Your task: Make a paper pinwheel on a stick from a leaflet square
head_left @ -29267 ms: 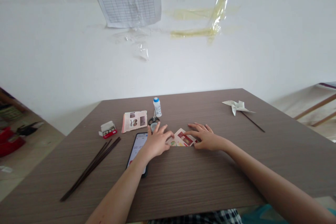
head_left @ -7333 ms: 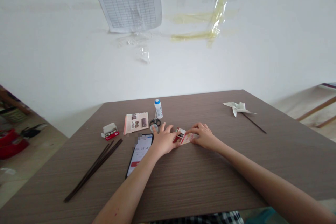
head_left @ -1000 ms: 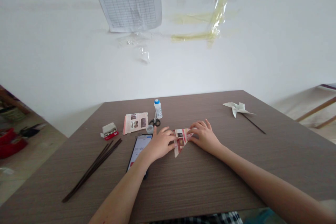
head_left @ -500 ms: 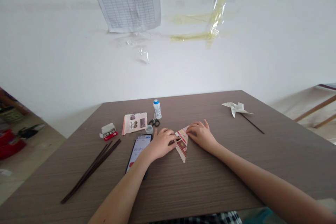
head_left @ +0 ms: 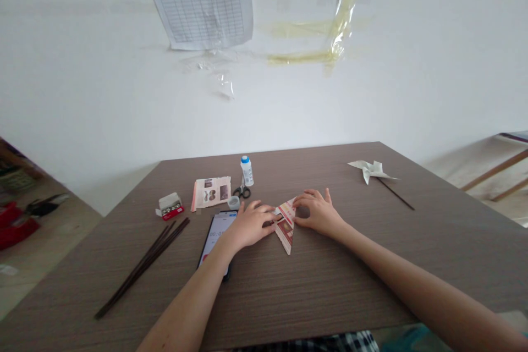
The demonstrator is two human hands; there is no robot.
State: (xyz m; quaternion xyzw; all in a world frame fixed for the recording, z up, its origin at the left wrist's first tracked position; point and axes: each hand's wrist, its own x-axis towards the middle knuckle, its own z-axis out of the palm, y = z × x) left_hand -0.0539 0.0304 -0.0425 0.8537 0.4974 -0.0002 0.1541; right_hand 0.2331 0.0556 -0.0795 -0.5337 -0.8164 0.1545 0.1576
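A folded piece of printed paper, red and cream, lies on the brown wooden table as a narrow triangle pointing toward me. My left hand rests on its left edge with fingers stretched along the fold. My right hand lies flat just right of the paper, its fingertips pressing the top corner. Neither hand lifts the paper.
A phone with a timer lies under my left wrist. Several dark sticks lie to the left. Behind are a small red-and-white box, a printed paper stack, scissors, a glue bottle and a white paper pinwheel.
Over the last second the paper turned from a wide fold into a narrow triangle pointing at me. My right hand slid slightly up and flattened; my left hand stayed put.
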